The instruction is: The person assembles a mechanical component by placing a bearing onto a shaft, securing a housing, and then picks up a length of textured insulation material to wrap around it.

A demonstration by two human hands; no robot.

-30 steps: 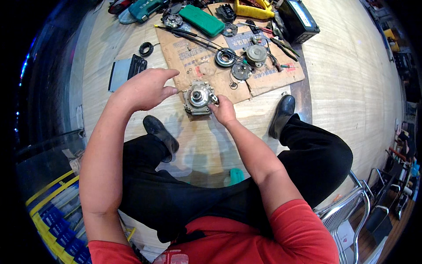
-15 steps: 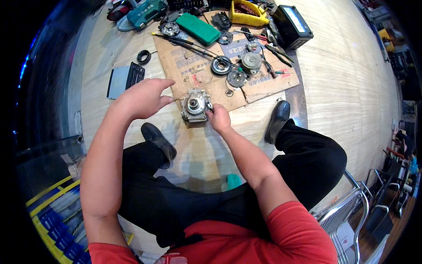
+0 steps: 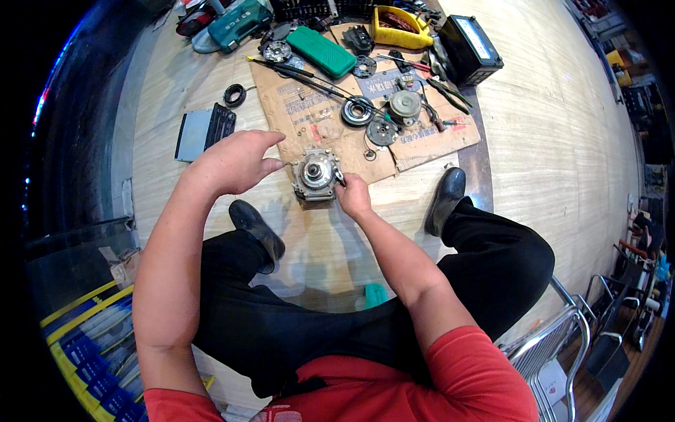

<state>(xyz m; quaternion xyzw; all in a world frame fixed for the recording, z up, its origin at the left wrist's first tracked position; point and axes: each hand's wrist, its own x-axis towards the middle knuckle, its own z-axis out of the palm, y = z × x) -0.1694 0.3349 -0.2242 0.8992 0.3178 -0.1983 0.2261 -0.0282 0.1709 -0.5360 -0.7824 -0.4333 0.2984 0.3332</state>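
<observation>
A silver metal mechanical housing (image 3: pixel 313 176), with a round hub and central shaft facing up, sits at the near edge of a cardboard sheet (image 3: pixel 422 151). My right hand (image 3: pixel 355 193) grips its right side, thumb and fingers against it. My left hand (image 3: pixel 249 158) hovers just to its left, fingers apart, holding nothing. Beyond it on the cardboard lie a ringed pulley (image 3: pixel 357 110), a slotted metal disc (image 3: pixel 382 131), a round silver part (image 3: pixel 404 105), black cables (image 3: pixel 302 70) and a small wire loop (image 3: pixel 370 155).
A green case (image 3: pixel 321 50), yellow container (image 3: pixel 399 28), teal case (image 3: pixel 239 24), black battery (image 3: pixel 467 49) and pliers (image 3: pixel 450 95) lie behind. A flat device (image 3: pixel 200 133) and black ring (image 3: pixel 235 93) are left. My boots flank the housing. A chrome chair (image 3: pixel 555 352) stands lower right.
The view has shifted, so the housing and hands appear a little lower in the picture. Both hands keep much the same pose around the housing.
</observation>
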